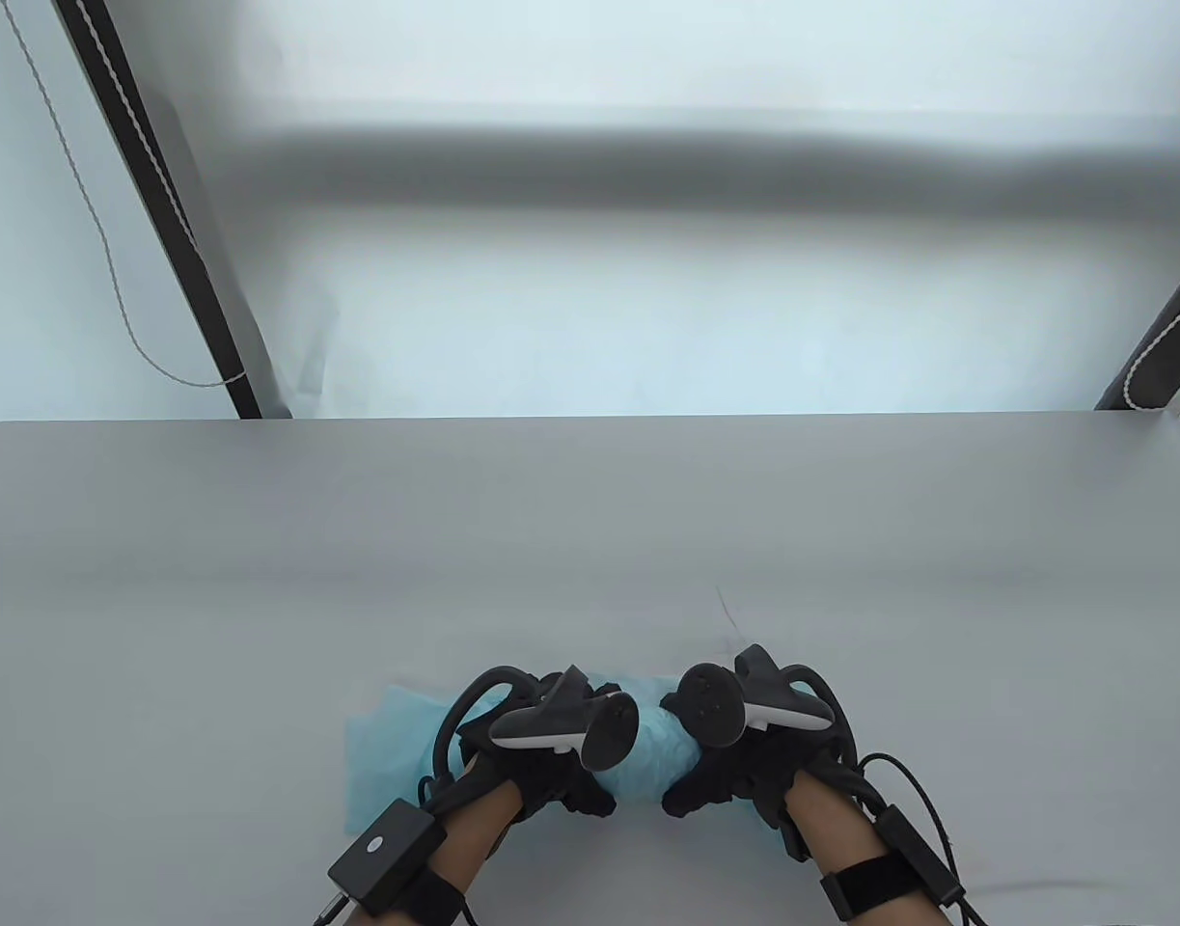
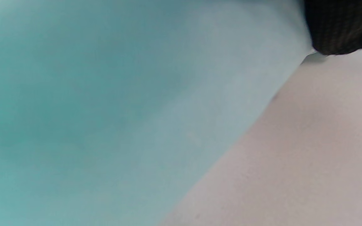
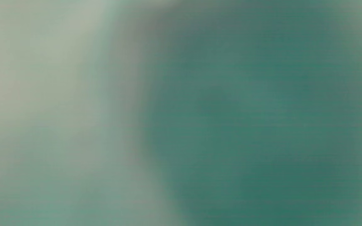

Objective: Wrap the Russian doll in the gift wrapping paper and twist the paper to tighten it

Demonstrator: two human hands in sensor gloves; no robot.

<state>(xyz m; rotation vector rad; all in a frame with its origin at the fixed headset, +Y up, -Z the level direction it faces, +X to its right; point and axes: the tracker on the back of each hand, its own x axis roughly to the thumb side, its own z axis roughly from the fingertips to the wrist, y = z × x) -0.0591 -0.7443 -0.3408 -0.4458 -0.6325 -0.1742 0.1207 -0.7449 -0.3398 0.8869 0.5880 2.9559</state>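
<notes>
Paper (image 1: pixel 647 762) is feeling thin and tearable around the hidden doll. My left hand (image 1: pixel 541 772) and right hand (image 1: pixel 734 772) are curling round the roll's ends, where I'd twist.

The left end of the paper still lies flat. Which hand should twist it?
Left, probably. The left hand sits on the rolled light-blue wrapping paper beside the flat loose end, while the right hand grips the bundle's opposite end.

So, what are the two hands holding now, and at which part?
Both hold the rolled blue wrapping paper on the table: the left hand grips its left part, the right hand its right end. The doll is hidden.
</notes>
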